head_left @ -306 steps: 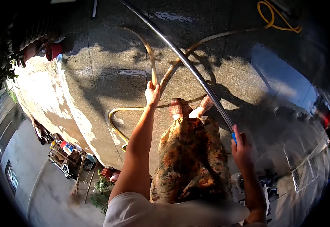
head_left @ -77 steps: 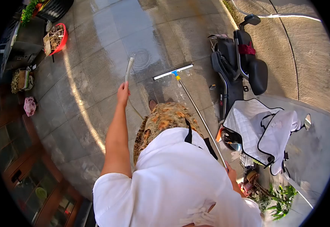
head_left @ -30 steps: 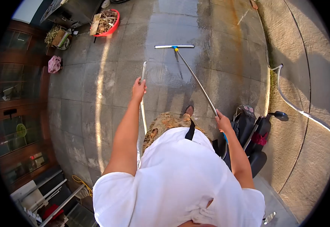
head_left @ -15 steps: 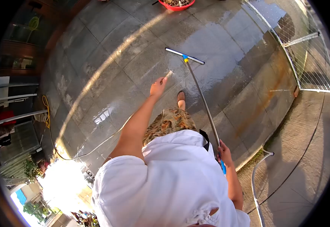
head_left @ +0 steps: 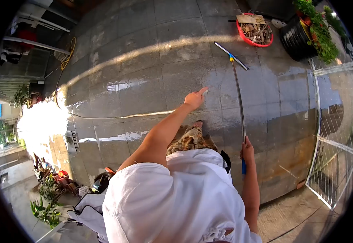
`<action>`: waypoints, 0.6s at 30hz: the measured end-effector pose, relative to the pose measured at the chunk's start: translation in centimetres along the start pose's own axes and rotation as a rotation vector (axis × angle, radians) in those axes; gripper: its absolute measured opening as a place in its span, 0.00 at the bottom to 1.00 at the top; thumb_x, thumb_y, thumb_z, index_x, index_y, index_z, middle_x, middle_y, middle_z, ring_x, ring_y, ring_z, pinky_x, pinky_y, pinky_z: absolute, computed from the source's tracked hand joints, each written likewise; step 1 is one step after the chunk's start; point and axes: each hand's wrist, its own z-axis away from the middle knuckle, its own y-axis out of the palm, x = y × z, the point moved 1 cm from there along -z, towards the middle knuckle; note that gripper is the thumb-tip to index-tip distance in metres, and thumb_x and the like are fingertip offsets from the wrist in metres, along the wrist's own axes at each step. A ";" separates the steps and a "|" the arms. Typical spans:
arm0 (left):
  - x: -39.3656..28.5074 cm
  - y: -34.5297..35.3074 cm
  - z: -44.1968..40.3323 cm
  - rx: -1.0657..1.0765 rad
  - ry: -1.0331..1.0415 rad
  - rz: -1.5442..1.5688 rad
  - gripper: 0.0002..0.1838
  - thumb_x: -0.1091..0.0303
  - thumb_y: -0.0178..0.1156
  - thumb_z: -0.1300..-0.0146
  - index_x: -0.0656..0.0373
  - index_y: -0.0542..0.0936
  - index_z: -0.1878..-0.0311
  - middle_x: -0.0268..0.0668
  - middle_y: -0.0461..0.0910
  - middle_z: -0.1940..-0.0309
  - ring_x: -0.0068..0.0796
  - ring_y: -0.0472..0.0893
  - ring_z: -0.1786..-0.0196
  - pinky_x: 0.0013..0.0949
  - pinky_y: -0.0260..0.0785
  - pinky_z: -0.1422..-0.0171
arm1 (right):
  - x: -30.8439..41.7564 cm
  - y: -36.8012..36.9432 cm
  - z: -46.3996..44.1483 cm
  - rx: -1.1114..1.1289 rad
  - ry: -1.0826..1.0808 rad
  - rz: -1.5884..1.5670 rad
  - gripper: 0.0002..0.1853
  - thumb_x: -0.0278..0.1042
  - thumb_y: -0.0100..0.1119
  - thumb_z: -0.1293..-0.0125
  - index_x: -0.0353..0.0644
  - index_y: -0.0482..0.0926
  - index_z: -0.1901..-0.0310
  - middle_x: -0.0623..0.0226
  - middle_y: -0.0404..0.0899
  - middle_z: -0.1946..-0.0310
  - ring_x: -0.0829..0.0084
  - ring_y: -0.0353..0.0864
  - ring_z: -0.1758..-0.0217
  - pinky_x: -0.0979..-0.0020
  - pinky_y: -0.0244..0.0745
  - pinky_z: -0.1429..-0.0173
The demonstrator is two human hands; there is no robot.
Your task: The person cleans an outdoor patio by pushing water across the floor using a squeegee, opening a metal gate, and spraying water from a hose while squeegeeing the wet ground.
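Observation:
My left hand (head_left: pixel 196 99) is closed around the end of a garden hose (head_left: pixel 144 115), its tip pointing forward over the wet floor. The hose runs back to the left, passing behind my forearm. My right hand (head_left: pixel 247 150) grips the long metal pole of a floor squeegee (head_left: pixel 238 93) just above its blue handle end. Ahead, the squeegee's wide blade (head_left: pixel 239 62) lies slantwise on the paving, joined to the pole by a blue and yellow connector.
Wet grey paving (head_left: pixel 176 77) stretches ahead. A red basin (head_left: pixel 261 43) of wood pieces stands beyond the blade, near a black plant pot (head_left: pixel 297 38). A wire mesh gate (head_left: pixel 334 146) stands at right. A yellow coiled cord (head_left: pixel 68 54) is at left.
My view has turned right, bringing the whole red basin and the plant pot into sight. The squeegee stands more upright in view. Both hands keep their hold.

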 end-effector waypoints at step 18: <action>-5.4 6.5 7.9 -0.503 -0.445 0.475 0.17 0.54 0.49 0.31 0.48 0.66 0.43 0.46 0.82 0.66 0.52 0.81 0.60 0.48 0.71 0.56 | 7.1 -10.1 -16.7 0.466 -0.198 0.347 0.32 0.27 0.48 0.41 0.54 0.62 0.32 0.69 0.70 0.79 0.77 0.68 0.85 0.73 0.67 0.83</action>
